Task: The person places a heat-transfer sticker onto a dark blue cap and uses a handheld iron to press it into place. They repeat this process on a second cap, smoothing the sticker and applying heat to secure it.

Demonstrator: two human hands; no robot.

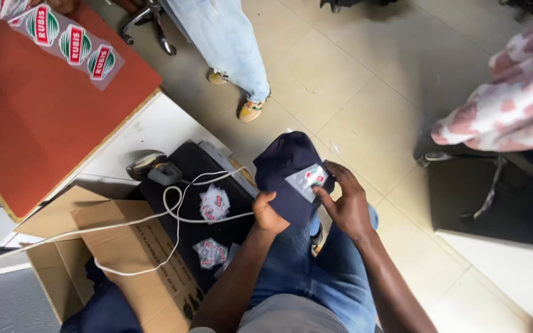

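I hold a dark navy cap (285, 166) over my lap. My left hand (269, 213) grips its lower edge from below. A clear sticker with a red and green round logo (308, 179) lies on the cap's front. My right hand (343, 198) presses that sticker with its fingertips and thumb. My jeans-clad legs are below the cap.
A black machine (186, 179) with two loose stickers (214, 203) and a white cable (174, 216) stands at my left, beside an open cardboard box (137, 259). A red table (38, 105) holds a sticker strip (72, 43). Another person's legs (229, 43) and a patterned sleeve (513, 98) are nearby.
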